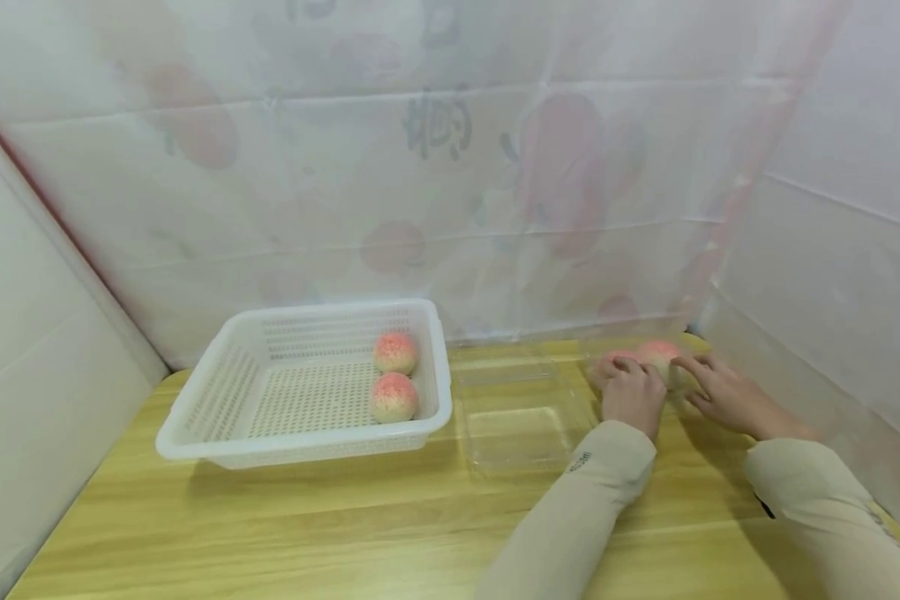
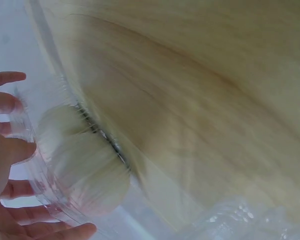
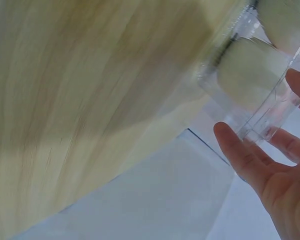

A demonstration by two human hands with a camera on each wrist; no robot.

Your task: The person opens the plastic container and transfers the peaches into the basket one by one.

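Buns (image 1: 657, 353) in a clear box (image 1: 671, 367) are what both hands work on, at the far right of the bench (image 1: 345, 525). Fingers of the left hand (image 1: 632, 392) lie spread and nearly straight against the left side of the box; in the left wrist view the fingers (image 2: 10, 102) touch the clear plastic (image 2: 45, 165) and the pale buns (image 2: 85, 165) show through it. Fingers of the right hand (image 1: 727, 392) are also apart and only lightly bent, and they rest on the right side of the box; in the right wrist view the fingers (image 3: 240, 155) press on the clear wall (image 3: 260, 120) with a bun (image 3: 250, 70) behind it. Neither hand wraps around the box. How many buns are inside, I cannot tell exactly; at least two are seen.

Just to the left of the left hand an open clear tray (image 1: 521, 417) lies on the bench. Further left stands a white basket (image 1: 217, 400) with two pink-topped buns, one (image 1: 395, 352) behind the other (image 1: 393, 397), at its right side. White sheets with faint prints hang behind and beside the bench.
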